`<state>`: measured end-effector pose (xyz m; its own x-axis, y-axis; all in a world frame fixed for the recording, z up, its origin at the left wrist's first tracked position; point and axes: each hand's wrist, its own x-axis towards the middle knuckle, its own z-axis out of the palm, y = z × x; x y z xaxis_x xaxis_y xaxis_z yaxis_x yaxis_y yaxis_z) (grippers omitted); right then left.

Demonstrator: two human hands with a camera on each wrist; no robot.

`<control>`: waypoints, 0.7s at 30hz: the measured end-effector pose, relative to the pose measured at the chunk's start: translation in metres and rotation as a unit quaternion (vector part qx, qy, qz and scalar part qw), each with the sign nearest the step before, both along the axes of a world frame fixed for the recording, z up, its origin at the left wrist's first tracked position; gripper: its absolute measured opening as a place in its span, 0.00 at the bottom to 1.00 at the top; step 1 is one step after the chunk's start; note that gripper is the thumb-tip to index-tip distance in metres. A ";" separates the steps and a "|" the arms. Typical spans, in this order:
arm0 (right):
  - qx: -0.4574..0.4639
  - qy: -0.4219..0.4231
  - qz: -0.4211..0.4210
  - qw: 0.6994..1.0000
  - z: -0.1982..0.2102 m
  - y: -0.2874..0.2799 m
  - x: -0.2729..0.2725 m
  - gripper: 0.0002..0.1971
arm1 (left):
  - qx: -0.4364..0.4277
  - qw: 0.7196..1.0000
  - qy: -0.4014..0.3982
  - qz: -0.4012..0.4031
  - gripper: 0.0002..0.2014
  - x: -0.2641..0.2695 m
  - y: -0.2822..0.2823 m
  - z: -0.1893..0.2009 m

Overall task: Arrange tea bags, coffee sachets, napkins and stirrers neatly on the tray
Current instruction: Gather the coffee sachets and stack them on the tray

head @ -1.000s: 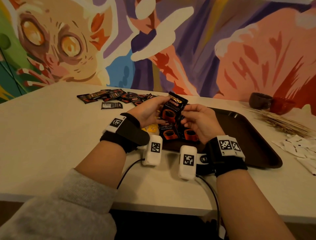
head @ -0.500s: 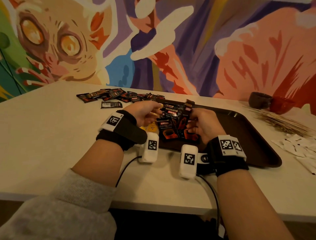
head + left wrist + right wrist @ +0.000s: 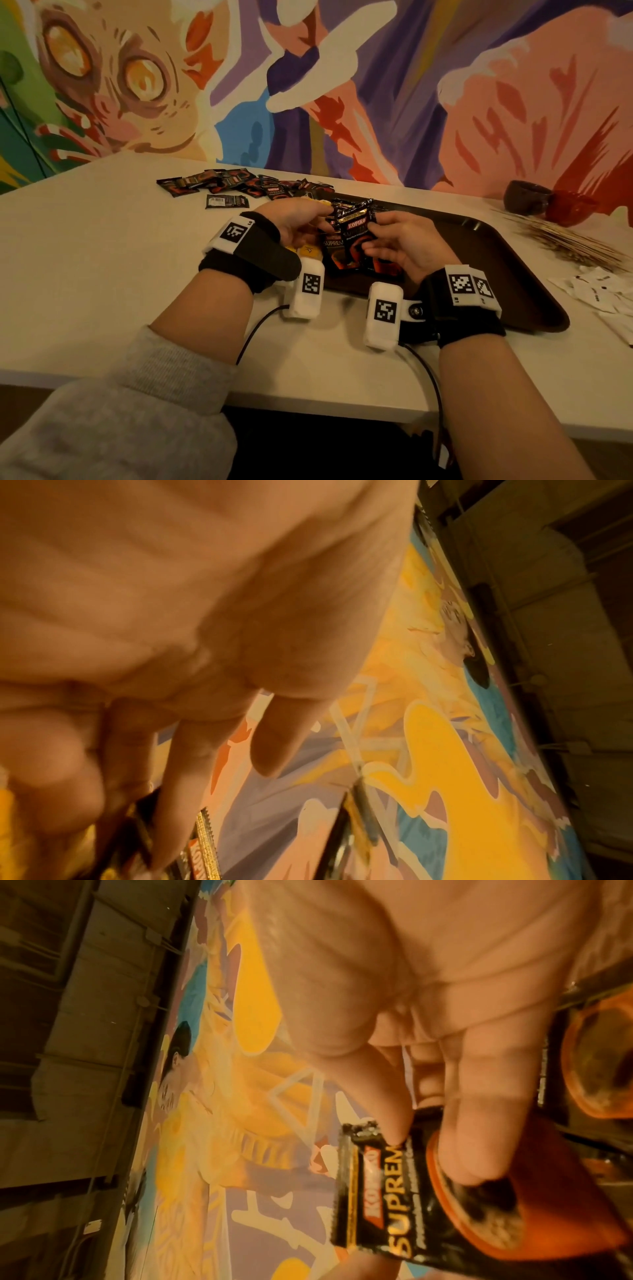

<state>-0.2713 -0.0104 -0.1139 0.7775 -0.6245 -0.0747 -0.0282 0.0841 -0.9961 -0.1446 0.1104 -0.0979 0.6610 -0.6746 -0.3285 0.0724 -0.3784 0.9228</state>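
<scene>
Both hands, left hand [image 3: 294,222] and right hand [image 3: 407,245], grip the coffee sachets [image 3: 352,240] (black, upright) over the tray [image 3: 513,260].

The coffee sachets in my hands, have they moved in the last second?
Yes. The coffee sachets, between left hand and right hand, dipped toward the tray and are raised again above its near-left corner.

Bare tray [image 3: 507,260] right of sachets [image 3: 349,246]

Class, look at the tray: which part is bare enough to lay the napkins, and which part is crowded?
Bare: the tray's right half, between the right hand and the stirrers. Crowded: its left end, where both hands, including the left hand, hold coffee sachets.
</scene>
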 end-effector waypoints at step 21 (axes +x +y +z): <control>-0.064 0.099 -0.028 0.993 -0.011 -0.007 0.013 0.07 | -0.135 0.990 -0.047 0.007 0.18 0.007 -0.003 -0.005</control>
